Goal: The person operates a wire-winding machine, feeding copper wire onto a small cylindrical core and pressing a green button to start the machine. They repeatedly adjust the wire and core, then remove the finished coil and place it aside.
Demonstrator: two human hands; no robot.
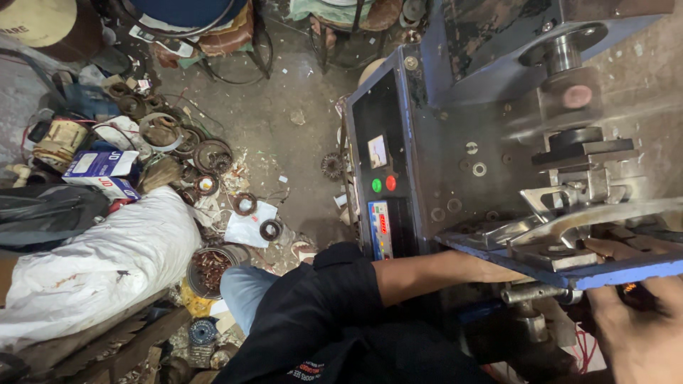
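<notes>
Grip on your right hand (644,331) cannot be told, fingers spread under the winding machine's (455,142) blue edge, left forearm (441,274) reaching beneath it, hand hidden.

The left hand (601,250) was mostly hidden behind the machine's blue ledge (626,274). The right hand (640,334) was cut off by the picture's lower edge, its grip unclear.

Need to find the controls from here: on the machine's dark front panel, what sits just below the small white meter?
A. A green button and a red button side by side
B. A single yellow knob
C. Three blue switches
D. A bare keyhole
A: under the small white meter on the dark control panel, a green button and a red button sit side by side.
</notes>
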